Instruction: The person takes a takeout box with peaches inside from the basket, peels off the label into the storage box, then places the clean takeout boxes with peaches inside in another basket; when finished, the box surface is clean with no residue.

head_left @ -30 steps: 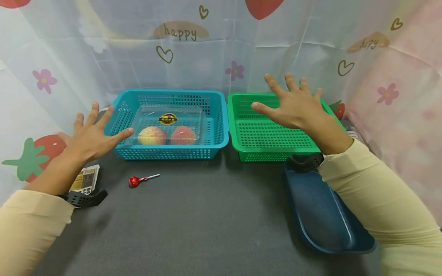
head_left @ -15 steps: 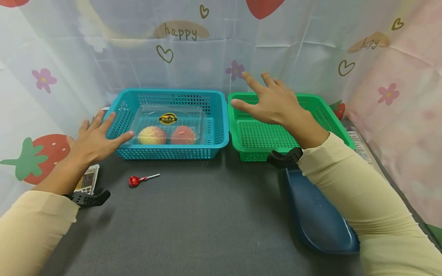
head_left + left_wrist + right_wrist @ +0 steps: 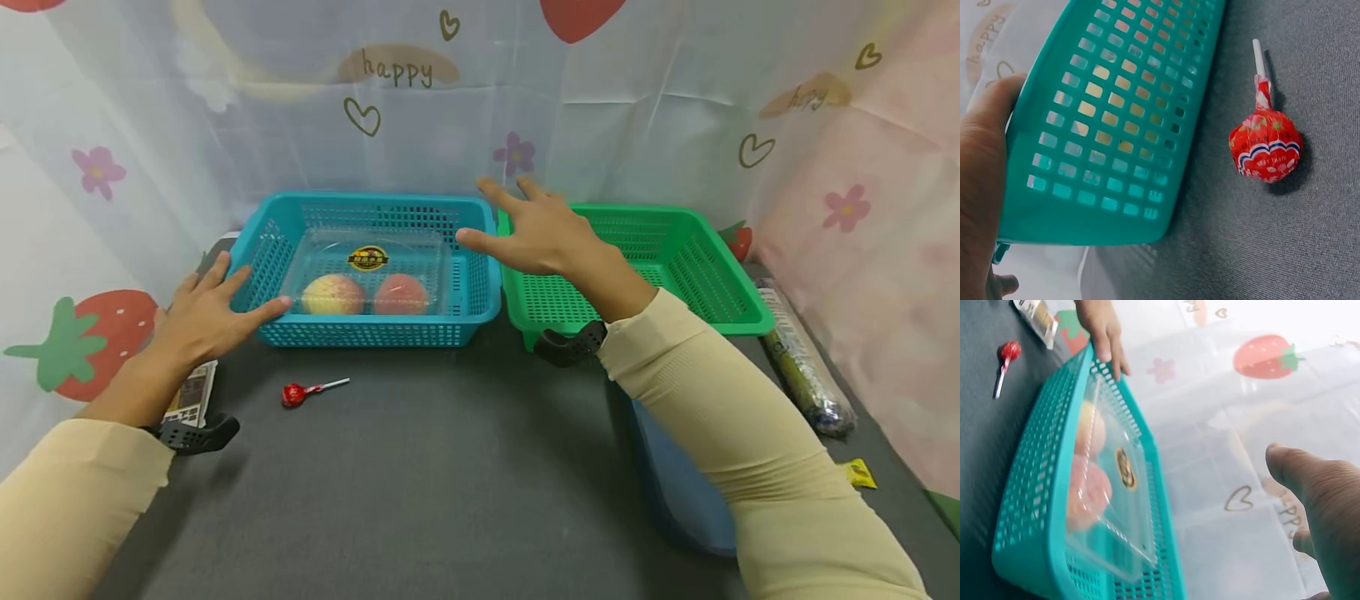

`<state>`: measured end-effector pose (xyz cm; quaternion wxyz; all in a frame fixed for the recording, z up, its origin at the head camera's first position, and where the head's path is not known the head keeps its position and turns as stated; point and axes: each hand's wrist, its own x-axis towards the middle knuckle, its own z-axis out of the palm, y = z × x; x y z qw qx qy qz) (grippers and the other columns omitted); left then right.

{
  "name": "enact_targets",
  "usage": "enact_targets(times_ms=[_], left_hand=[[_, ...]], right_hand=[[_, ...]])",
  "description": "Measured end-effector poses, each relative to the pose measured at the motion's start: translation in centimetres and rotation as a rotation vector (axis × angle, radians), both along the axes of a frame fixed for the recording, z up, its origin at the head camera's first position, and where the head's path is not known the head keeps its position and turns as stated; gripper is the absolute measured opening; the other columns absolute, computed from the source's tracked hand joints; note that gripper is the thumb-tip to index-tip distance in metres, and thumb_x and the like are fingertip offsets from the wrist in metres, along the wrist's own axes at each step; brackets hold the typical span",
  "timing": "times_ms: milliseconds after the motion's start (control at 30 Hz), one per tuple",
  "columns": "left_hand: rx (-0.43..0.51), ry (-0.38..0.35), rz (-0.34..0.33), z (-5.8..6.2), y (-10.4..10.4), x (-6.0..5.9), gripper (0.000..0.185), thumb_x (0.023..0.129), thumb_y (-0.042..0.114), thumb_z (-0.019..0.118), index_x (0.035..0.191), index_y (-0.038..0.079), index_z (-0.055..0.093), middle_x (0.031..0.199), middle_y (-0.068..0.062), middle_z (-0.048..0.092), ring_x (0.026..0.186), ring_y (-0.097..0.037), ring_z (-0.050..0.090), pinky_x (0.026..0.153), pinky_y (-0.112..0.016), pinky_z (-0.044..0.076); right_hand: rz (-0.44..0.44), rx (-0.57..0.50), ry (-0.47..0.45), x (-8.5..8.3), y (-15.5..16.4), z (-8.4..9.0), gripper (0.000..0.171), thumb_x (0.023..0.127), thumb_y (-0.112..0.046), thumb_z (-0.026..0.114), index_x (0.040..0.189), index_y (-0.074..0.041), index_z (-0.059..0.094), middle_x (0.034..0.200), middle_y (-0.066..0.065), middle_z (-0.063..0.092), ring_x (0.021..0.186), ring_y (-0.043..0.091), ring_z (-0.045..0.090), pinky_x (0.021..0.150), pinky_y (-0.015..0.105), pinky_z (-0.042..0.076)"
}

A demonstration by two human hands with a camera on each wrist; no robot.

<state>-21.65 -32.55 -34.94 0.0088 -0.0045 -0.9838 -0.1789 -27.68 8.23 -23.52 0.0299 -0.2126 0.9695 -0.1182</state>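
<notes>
A teal basket [image 3: 472, 287] [image 3: 1116, 125] [image 3: 1029, 512] holds a clear plastic box [image 3: 367, 271] [image 3: 1110, 487] with two peaches inside. My left hand [image 3: 206, 312] lies open against the basket's left front corner, its thumb [image 3: 988, 109] on the rim. My right hand [image 3: 528, 229] [image 3: 1322, 506] hovers open with spread fingers over the seam between the teal basket and an empty green basket [image 3: 720, 287], holding nothing.
A red lollipop [image 3: 294, 393] [image 3: 1266, 145] lies on the grey table in front of the teal basket. A small packet [image 3: 191, 392] sits under my left wrist. A blue tray [image 3: 675, 492] lies beneath my right forearm, a wrapped roll [image 3: 802, 371] and yellow scrap [image 3: 858, 473] at right.
My right hand has swept left from over the green basket to the teal basket's right edge. My left hand has settled lower against the teal basket's left corner.
</notes>
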Motion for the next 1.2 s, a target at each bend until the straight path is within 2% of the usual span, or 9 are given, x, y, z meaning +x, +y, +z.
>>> enact_targets(times_ms=[200,333,600,733,967,1200], left_hand=[[0.016,0.001,-0.017,-0.1,-0.2,0.0,0.097,0.091,0.067,0.041,0.150,-0.006,0.016,0.156,-0.026,-0.006,0.135,-0.057,0.003,0.097,-0.076,0.011],[0.026,-0.004,-0.006,-0.1,0.0,-0.1,0.098,0.091,0.068,0.041,0.151,-0.004,0.014,0.157,-0.024,-0.007,0.134,-0.058,0.010,0.096,-0.076,0.015],[0.047,-0.012,0.021,-0.1,0.2,0.2,0.099,0.090,0.069,0.041,0.152,-0.001,0.011,0.157,-0.021,-0.009,0.135,-0.056,0.009,0.096,-0.077,0.015],[0.048,-0.017,0.025,0.0,0.2,0.3,0.099,0.090,0.070,0.041,0.153,0.000,0.011,0.158,-0.019,-0.009,0.136,-0.055,0.009,0.095,-0.077,0.015],[0.054,-0.017,0.025,0.2,0.1,0.0,0.100,0.089,0.070,0.042,0.152,-0.001,0.013,0.158,-0.019,-0.008,0.136,-0.055,0.010,0.096,-0.077,0.013],[0.057,-0.010,0.029,0.1,0.0,-0.4,0.100,0.088,0.071,0.043,0.153,0.000,0.014,0.159,-0.018,-0.007,0.136,-0.055,0.010,0.096,-0.077,0.012]], right_hand=[[0.031,-0.054,-0.057,-0.5,-2.0,-1.1,0.085,0.083,-0.080,0.036,0.154,-0.042,0.008,0.159,0.013,0.007,0.140,0.045,0.014,0.101,0.069,0.023],[0.053,-0.073,-0.079,-0.9,-3.2,-1.6,0.085,0.085,-0.078,0.038,0.155,-0.039,0.008,0.158,0.016,0.009,0.141,0.041,0.016,0.104,0.064,0.024],[0.115,-0.185,-0.133,-1.8,-5.7,-3.5,0.083,0.091,-0.067,0.044,0.156,-0.029,0.012,0.155,0.013,0.023,0.141,0.031,0.021,0.105,0.055,0.030],[0.069,-0.240,-0.178,-2.3,-6.6,-4.7,0.083,0.091,-0.066,0.047,0.156,-0.029,0.011,0.156,0.015,0.020,0.143,0.033,0.016,0.107,0.056,0.026],[-0.060,-0.298,-0.260,-2.9,-7.9,-6.6,0.088,0.086,-0.071,0.049,0.156,-0.036,0.007,0.160,0.015,0.003,0.144,0.036,-0.001,0.107,0.062,0.020],[-0.077,-0.339,-0.281,-3.5,-8.7,-7.9,0.087,0.088,-0.066,0.052,0.156,-0.033,0.011,0.159,0.008,0.014,0.144,0.034,-0.006,0.108,0.063,0.014]])
